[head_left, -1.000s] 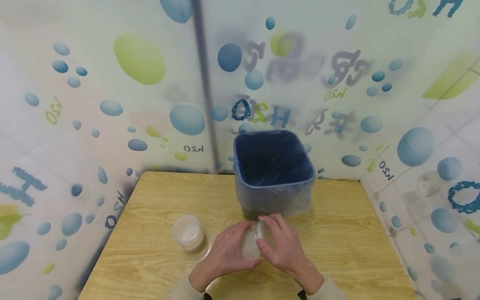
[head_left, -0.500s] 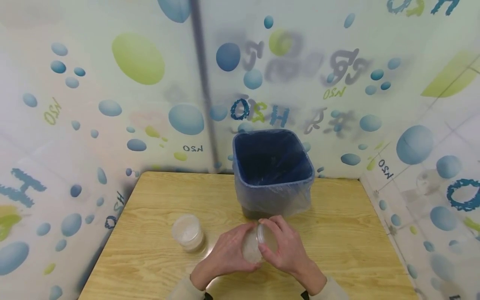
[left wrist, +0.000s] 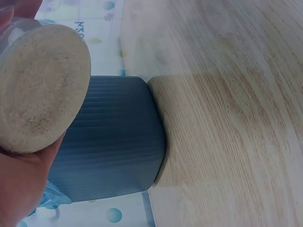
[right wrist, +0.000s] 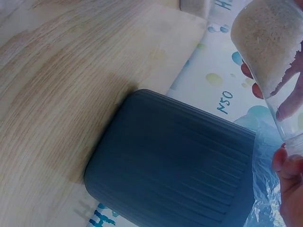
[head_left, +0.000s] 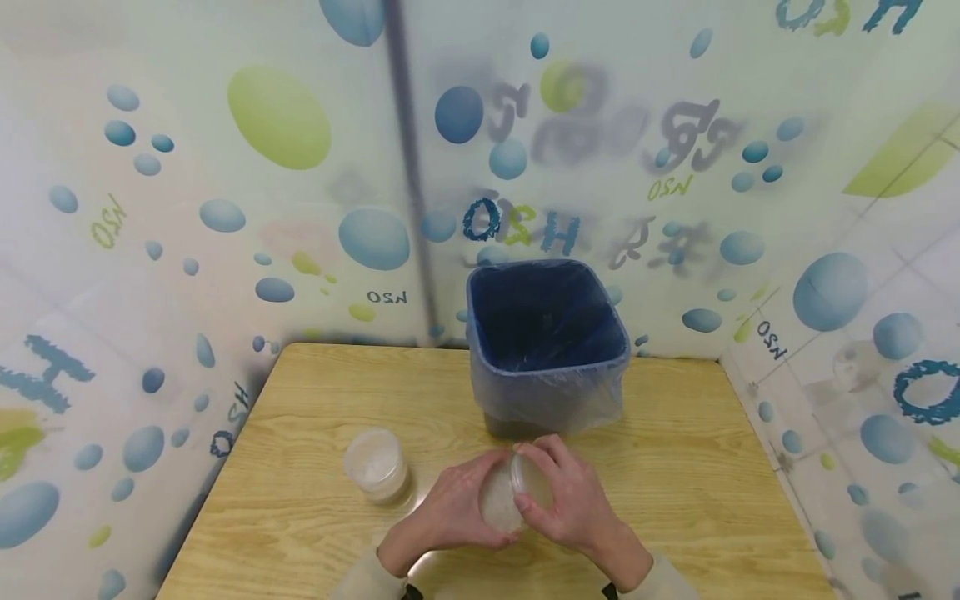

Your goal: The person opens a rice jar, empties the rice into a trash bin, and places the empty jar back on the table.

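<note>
Both hands hold a clear plastic jar (head_left: 501,497) of white rice grains above the front of the table, close to the bin. It is tilted, with its rice-covered base facing left. My left hand (head_left: 455,508) is curled round the jar's body. At the jar's other end my right hand (head_left: 576,502) grips the lid (head_left: 519,473) with thumb and fingers. In the left wrist view the round jar base (left wrist: 45,87) fills the upper left. In the right wrist view, rice (right wrist: 265,42) lies along the jar's lower side, and right-hand fingertips (right wrist: 289,165) touch the lid end.
A blue-grey bin (head_left: 551,400) with a clear plastic liner stands just beyond the hands. Left of the hands, a second clear lidded jar (head_left: 375,462) stands upright on the wooden table (head_left: 315,392). Patterned curtain-like walls (head_left: 360,167) surround the table's back and sides.
Both hands stay on the jar and lid. My right hand has shifted very slightly toward the front. The bin and the second jar have not moved.
</note>
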`<state>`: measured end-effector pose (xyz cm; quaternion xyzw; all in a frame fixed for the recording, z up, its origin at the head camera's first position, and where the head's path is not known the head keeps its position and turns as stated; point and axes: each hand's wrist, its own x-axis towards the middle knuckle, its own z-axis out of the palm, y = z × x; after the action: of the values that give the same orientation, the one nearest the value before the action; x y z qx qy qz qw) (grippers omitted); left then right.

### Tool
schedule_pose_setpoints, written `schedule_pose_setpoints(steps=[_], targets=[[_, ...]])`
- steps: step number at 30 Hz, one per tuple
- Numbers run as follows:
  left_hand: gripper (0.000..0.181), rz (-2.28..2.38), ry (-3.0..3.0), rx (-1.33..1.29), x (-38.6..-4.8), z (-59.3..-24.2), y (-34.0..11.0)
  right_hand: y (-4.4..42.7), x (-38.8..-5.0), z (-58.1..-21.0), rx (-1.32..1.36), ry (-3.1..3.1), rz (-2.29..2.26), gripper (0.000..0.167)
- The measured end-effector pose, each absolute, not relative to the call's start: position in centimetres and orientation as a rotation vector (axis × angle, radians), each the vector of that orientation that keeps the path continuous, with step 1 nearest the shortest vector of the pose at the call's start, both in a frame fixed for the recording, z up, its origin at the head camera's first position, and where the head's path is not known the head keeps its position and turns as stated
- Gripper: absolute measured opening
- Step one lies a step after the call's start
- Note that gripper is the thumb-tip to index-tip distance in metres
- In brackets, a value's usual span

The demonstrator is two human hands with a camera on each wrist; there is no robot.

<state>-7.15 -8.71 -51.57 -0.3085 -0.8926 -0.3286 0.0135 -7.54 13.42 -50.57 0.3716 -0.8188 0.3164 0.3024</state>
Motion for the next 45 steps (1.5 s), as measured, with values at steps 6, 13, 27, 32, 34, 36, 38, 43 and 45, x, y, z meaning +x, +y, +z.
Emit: schedule_pose_setpoints(steps=[6, 13, 27, 32, 34, 36, 38, 43, 45], targets=[[0.097, -1.027, -2.802, -0.991, -7.3, -51.7, -8.9, 13.5, -7.5, -50.6, 1.003, -2.163, 0.827, 0.055], [0.096, -1.082, -2.793, -1.060, -7.8, -51.6, -9.0, 13.7, -7.7, -50.4, 1.035, -2.149, 0.808, 0.056], [0.093, -1.219, -2.789, -1.207, -8.8, -50.4, -9.7, 13.4, -8.3, -49.6, 1.108, -2.040, 0.777, 0.057], [0.094, -1.320, -2.784, -1.298, -9.4, -49.9, -9.9, 13.2, -8.4, -49.2, 1.127, -2.006, 0.796, 0.058], [0.095, -1.353, -2.792, -1.327, -9.7, -49.7, -10.0, 13.2, -8.5, -49.0, 1.134, -1.999, 0.798, 0.058], [0.095, -1.367, -2.796, -1.357, -10.0, -49.5, -10.1, 13.2, -8.6, -48.9, 1.144, -1.992, 0.792, 0.058], [0.094, -1.368, -2.802, -1.377, -10.1, -49.3, -10.2, 13.2, -8.6, -48.8, 1.157, -1.986, 0.780, 0.058], [0.090, -1.453, -2.762, -1.300, -9.9, -49.9, -9.8, 13.7, -9.1, -48.6, 1.184, -2.031, 0.688, 0.057], [0.091, -1.476, -2.735, -1.219, -9.7, -50.4, -9.5, 14.0, -9.2, -48.6, 1.178, -2.084, 0.651, 0.055]])
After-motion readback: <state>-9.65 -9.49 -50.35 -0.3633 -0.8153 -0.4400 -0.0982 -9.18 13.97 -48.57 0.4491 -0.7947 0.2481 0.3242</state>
